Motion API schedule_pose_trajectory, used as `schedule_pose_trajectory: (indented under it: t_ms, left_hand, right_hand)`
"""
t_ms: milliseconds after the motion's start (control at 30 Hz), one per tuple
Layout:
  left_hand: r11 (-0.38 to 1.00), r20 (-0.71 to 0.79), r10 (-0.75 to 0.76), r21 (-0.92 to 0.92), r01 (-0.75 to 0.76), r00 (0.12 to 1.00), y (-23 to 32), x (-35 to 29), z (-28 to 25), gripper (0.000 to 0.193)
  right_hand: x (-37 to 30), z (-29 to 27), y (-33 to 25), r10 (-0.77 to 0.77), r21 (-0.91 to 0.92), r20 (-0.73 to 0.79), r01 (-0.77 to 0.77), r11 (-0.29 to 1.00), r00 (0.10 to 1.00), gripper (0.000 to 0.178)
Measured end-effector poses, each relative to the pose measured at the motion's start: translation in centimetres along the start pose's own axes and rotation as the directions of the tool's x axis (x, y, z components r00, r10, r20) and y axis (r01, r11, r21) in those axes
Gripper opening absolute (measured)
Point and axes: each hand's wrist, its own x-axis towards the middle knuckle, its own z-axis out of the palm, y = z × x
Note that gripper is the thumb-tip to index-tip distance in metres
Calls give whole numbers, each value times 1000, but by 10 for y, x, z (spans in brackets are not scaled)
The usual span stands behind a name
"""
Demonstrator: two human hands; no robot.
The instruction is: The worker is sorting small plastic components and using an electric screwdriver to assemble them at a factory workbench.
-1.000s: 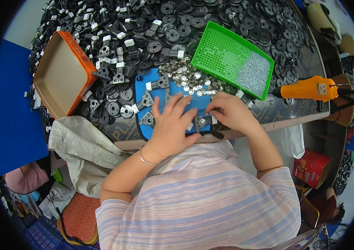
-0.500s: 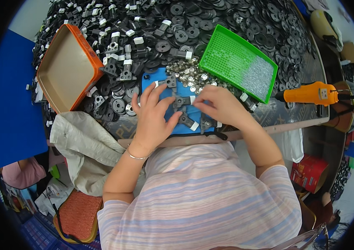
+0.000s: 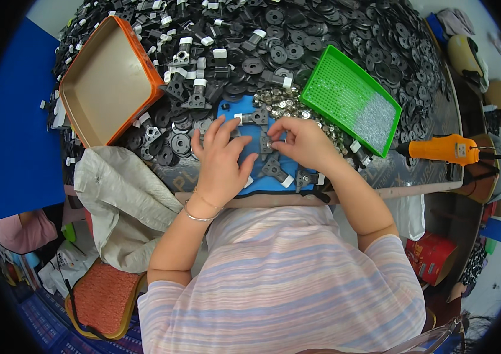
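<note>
A blue mat (image 3: 249, 154) lies before me with several black plastic parts on it, some with white ends. My left hand (image 3: 222, 158) is over the mat's left side, fingers spread, holding nothing I can see. Its fingertips are by the upper black part (image 3: 256, 117). My right hand (image 3: 305, 143) is pinched over the middle black part (image 3: 266, 141), where a small shiny spot shows at its fingertips; what it holds is hidden. Nearer me lie an angled black part (image 3: 273, 169) and another black part (image 3: 306, 178) at the mat's right edge.
Small silvery metal pieces (image 3: 283, 101) are heaped behind the mat. A green perforated tray (image 3: 330, 82) holds clear small bits. An orange-rimmed tray (image 3: 106, 82) stands left. Black discs (image 3: 374, 53) and white-tipped parts pile behind. An orange power tool (image 3: 442, 150) is at right.
My right hand has moved left, from the white end of the middle part onto its black body. That white end no longer shows. The whole view has shifted slightly; my left hand stays spread.
</note>
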Motion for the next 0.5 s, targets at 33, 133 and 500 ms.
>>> schedule_pose_trajectory:
  t_ms: [33, 133, 500]
  left_hand:
    - [1000, -1, -1, -2, 1, 1000, 0, 0, -1, 25]
    - [1000, -4, -4, -14, 4, 1000, -1, 0, -2, 26]
    - [999, -9, -19, -49, 19, 1000, -4, -3, -7, 28]
  right_hand:
    - [-1, 1, -1, -9, -16, 17, 9, 1000, 1000, 25]
    - [0, 6, 1, -147, -125, -8, 145, 982, 989, 27]
    - [13, -2, -14, -44, -264, 180, 91, 960, 983, 28]
